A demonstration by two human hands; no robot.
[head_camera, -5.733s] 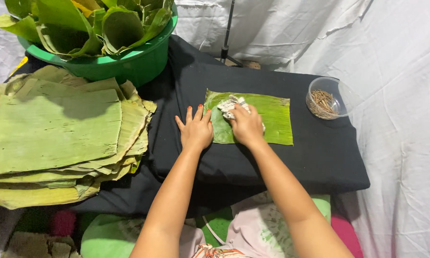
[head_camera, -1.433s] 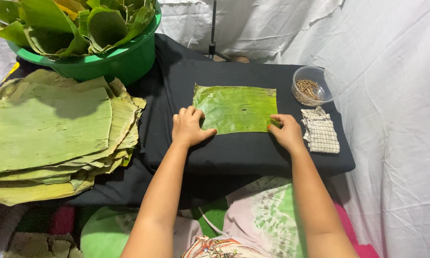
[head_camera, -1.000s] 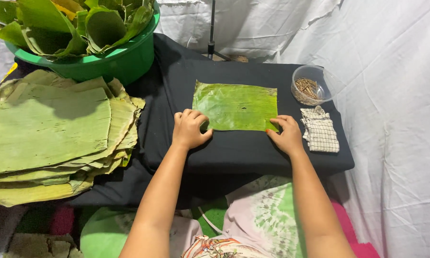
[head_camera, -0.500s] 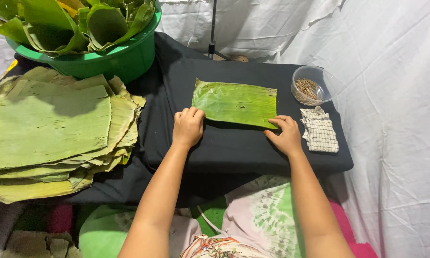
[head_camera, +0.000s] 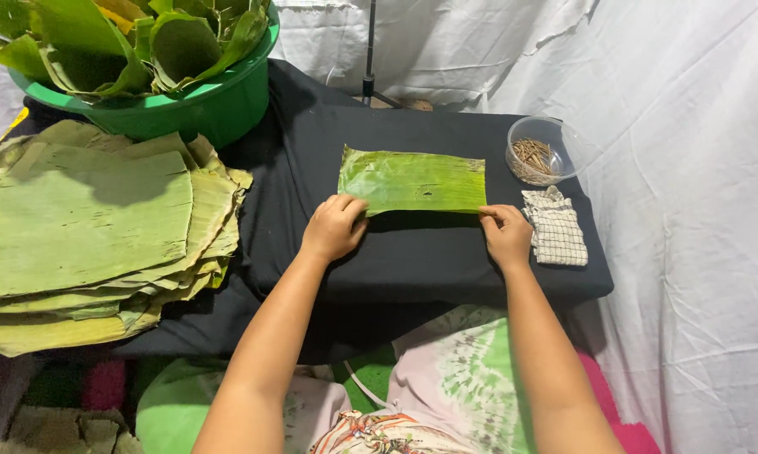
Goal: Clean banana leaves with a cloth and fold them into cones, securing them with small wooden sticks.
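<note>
Black-draped table [head_camera: 413, 261]: I'm folding the banana leaf piece [head_camera: 413, 181], left hand [head_camera: 333, 229] and right hand [head_camera: 505, 235] fingers pinching its near edge; pressing a crease seems next.

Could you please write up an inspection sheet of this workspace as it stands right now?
Surface: black cloth-covered pad, leaf and cloth lying on it.
Job's things: green leaf piece lies on the pad, its near edge lifted at both corners.
Clutter: stack of large leaves on the left; green tub of folded leaves behind it; clear bowl of small sticks; checked cloth folded beside the right hand.
Fingers: left hand and right hand each pinch a near corner of the leaf.
Cables: nothing seen.
Surroundings: white sheeting around; thin dark stand pole behind.
</note>
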